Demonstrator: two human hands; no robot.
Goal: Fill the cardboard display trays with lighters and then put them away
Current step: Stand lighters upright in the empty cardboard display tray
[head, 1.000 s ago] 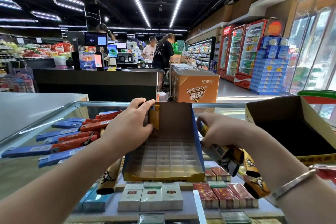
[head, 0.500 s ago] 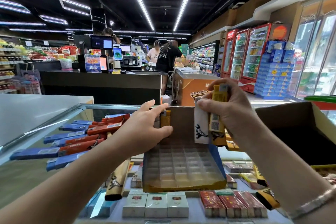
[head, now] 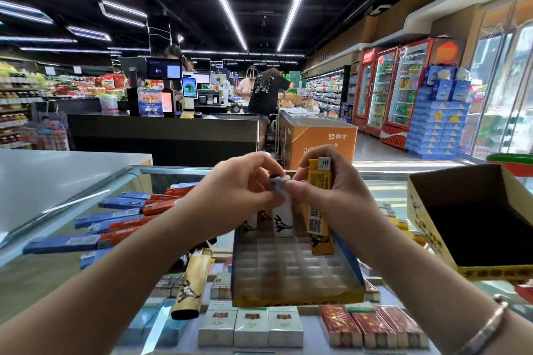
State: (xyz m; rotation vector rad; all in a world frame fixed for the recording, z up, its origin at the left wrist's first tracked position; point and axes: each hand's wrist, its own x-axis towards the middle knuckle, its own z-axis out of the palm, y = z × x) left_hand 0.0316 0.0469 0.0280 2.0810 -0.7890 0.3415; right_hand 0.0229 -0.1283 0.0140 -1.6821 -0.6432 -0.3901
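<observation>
The glass-topped display surface (head: 72, 277) carried the work, with blue and red flat cartons (head: 115, 219) fanned on its left part. At its right edge stood an open brown cardboard box with yellow print (head: 427, 228), cut off by the frame. In the middle lay the blue-sided cardboard display tray with a clear plastic grid insert (head: 291, 271); nearly all of its cells were empty, only a few lighters stood at the back row.

Compared with 0.5 s before, the left hand (head: 233, 193) had left the back of the tray and risen to meet the right hand (head: 331, 193). Both now pinched the top of 1 white lighter with a black figure (head: 282, 219), while the right hand also gripped a yellow lighter with a metal cap (head: 317, 204). I judge that the white one was passing to the left hand for placing in a cell, so the filling was only at its start.

A tan lighter with a black figure (head: 190, 288) lay loose left of the tray. How many lighters stood behind the hands I could not tell.
</observation>
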